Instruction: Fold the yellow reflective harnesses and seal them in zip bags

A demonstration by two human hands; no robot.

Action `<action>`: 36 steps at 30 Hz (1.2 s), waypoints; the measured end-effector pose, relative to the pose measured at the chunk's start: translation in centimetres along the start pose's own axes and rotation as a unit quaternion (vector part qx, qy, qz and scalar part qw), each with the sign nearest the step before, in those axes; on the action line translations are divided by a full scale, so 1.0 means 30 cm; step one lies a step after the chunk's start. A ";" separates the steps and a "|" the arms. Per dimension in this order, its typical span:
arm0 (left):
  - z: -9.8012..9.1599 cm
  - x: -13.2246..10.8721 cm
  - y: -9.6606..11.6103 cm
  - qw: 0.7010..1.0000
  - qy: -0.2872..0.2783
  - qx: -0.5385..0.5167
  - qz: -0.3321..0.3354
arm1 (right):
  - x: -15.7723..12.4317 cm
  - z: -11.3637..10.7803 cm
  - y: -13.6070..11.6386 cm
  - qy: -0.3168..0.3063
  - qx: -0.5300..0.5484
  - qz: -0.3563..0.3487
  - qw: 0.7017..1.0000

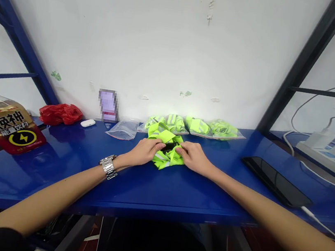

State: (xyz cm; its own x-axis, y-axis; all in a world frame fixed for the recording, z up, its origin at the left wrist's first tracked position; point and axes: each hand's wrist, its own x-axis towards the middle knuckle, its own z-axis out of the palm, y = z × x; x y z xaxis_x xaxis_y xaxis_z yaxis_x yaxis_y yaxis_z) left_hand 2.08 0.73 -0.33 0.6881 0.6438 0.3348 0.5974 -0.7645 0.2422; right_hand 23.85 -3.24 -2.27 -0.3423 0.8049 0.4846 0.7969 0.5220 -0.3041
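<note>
A neon-yellow reflective vest (166, 148) with grey stripes lies bunched on the blue shelf (152, 190). My left hand (145, 151), with a metal watch at the wrist, grips its left side with curled fingers. My right hand (192, 156) pinches its right side. Between the two hands a small black part (169, 145) of the vest shows. Behind it lie three clear bags (198, 126) holding folded neon vests, and one empty clear bag (123, 129) sits to the left.
A black phone (274, 181) on a white cable lies at the right. A power strip (331, 155) sits far right. A drink bottle (2, 123), a red plastic bag (60, 113), a white earbud case (88, 122) and a small purple object (108, 106) stand at the left.
</note>
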 end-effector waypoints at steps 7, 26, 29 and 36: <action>-0.002 0.010 0.001 0.999 -0.011 0.011 -0.034 | 0.005 -0.002 -0.035 -0.059 -0.007 0.095 0.994; 0.020 -0.019 -0.038 0.992 0.049 0.100 0.065 | -0.021 -0.060 -0.063 -0.031 -0.057 -0.174 0.983; -0.012 -0.065 -0.021 0.997 0.012 0.070 0.043 | -0.011 -0.043 -0.038 -0.038 -0.084 -0.228 0.969; -0.065 -0.132 -0.035 0.995 -0.095 0.015 0.020 | 0.022 0.011 0.015 -0.052 -0.053 -0.212 0.974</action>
State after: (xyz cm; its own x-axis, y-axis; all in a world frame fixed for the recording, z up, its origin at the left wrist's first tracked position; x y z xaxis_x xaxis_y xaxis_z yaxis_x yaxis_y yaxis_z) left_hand -2.07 -1.10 -0.13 0.7752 0.6097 0.1651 0.5781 -0.7902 0.2035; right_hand 23.81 -2.39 -2.35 -0.6960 0.5503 0.4613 0.6182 0.7860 -0.0048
